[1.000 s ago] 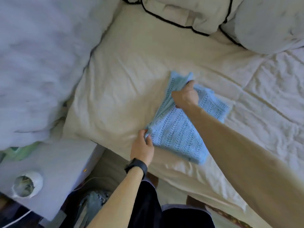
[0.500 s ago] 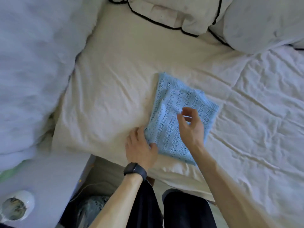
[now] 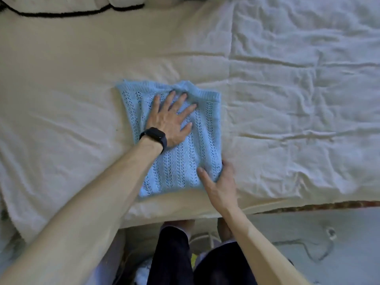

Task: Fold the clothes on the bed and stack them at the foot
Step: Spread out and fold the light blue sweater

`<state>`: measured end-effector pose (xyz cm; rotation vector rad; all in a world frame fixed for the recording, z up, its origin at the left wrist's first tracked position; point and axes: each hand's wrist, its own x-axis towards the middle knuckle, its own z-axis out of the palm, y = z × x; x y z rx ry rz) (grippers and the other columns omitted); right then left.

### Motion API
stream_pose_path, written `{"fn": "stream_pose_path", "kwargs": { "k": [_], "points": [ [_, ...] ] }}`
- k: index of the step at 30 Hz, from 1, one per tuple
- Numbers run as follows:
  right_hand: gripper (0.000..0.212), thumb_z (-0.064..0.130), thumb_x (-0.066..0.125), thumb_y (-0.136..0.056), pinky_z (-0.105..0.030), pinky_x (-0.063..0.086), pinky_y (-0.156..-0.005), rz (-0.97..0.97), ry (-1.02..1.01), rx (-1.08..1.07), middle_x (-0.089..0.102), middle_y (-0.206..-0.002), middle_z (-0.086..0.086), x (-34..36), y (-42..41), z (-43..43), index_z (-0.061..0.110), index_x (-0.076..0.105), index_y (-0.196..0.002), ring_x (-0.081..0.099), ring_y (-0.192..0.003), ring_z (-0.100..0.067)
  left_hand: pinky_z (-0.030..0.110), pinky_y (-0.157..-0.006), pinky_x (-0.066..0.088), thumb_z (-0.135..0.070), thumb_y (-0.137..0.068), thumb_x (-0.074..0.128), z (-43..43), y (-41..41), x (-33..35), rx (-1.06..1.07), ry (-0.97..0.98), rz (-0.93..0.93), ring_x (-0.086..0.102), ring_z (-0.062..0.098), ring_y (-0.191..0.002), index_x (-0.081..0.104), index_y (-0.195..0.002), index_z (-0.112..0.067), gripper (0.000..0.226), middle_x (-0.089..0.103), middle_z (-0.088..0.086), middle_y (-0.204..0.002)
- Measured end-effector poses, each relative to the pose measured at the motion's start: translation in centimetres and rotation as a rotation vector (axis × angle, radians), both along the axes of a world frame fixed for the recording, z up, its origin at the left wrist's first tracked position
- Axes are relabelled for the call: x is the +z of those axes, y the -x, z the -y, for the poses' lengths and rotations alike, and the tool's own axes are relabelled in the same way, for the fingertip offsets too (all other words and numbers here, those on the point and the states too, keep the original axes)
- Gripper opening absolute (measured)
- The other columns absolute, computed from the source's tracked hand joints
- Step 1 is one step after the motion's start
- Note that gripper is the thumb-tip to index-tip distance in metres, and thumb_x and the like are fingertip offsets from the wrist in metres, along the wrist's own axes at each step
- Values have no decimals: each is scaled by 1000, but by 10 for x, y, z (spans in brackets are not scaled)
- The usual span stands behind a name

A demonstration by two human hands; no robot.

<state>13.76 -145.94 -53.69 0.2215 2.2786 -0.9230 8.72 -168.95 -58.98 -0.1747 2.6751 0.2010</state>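
Note:
A light blue knitted garment (image 3: 183, 159), folded into a rectangle, lies flat on the cream bed sheet (image 3: 67, 103) close to the bed's near edge. My left hand (image 3: 171, 117), with a black watch on the wrist, presses flat on the upper part of the garment with the fingers spread. My right hand (image 3: 221, 183) holds the garment's near right corner, thumb on top and fingers along its right edge.
A wrinkled white quilt (image 3: 308, 79) covers the bed to the right. Pillows with black piping (image 3: 61, 9) lie at the top left. The bed's edge (image 3: 185, 212) runs just below the garment; my legs and a floor cable (image 3: 320, 251) are below it.
The view has shifted over the garment. My left hand moved from the near left corner onto the top of the garment and lies flat. My right hand dropped to the near right corner.

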Motion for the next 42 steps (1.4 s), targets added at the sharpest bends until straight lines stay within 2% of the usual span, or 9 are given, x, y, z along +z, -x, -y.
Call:
{"fn": "stream_pose_path", "kwargs": {
  "k": [4,7,11,14,20,25,31,36,42],
  "points": [
    [40,64,77,-75,-6,45,-64,71,84,-144,65,-99,36,3,-6,-9,45,52,-100,61,-88,17,51,-114,17,-54,-91,46,-32,46,20,56,-116,-276,33,29,-141,42,-146,-25,62,41,7,-151],
    [55,81,64,-68,-23,53,-75,191,117,-211,69,-96,26,4,-4,-18,38,60,-102,64,-88,10,48,-111,22,-62,-90,50,-39,95,26,-28,-134,-67,42,25,-134,50,-139,-27,60,56,5,-135],
    [56,72,68,-79,-45,56,-94,344,176,-187,72,-99,9,0,-1,-39,25,69,-109,68,-94,-10,38,-81,40,-56,-90,57,-30,122,22,-29,-210,85,59,31,-103,56,-82,-23,34,61,5,-87],
    [34,57,72,-87,-15,51,-73,221,127,-103,71,-92,9,-4,-13,-49,29,67,-105,63,-85,1,32,-66,34,-48,-93,60,-22,128,20,236,-412,-31,55,29,-79,48,-74,-18,37,51,1,-73],
    [26,52,67,-93,-15,41,-61,158,40,-12,66,-82,8,-14,-27,-46,27,63,-98,59,-75,-8,42,-89,36,-53,-98,49,-35,112,1,196,-213,-161,54,31,-107,59,-107,-23,33,58,8,-116],
    [49,69,59,-87,-29,46,-90,50,-22,15,60,-109,15,8,-19,-57,28,59,-113,58,-104,-7,57,-119,9,-53,-99,43,-61,46,25,172,-98,-364,24,28,-150,35,-155,-33,60,24,7,-164],
    [57,44,50,-100,-47,29,-116,-497,-49,281,40,-158,-13,12,28,9,12,51,-146,37,-145,-34,60,-122,-1,-57,-96,49,-107,-96,40,372,-136,-115,-1,25,-156,19,-160,-26,78,3,2,-169],
    [65,64,20,-102,-54,-6,-125,-393,-199,829,-14,-171,2,-47,111,69,44,2,-161,-18,-156,-22,62,-117,-12,-70,-95,29,-133,-140,20,374,-90,-22,-17,24,-154,3,-157,-49,70,-11,-8,-168],
    [72,75,12,-96,-52,-9,-124,-354,-285,932,-17,-170,3,-66,138,68,46,-4,-160,-19,-156,-21,66,-115,-15,-73,-95,21,-132,-138,11,346,-97,36,-27,23,-151,-12,-154,-50,72,-21,-7,-166]
  ]
}}
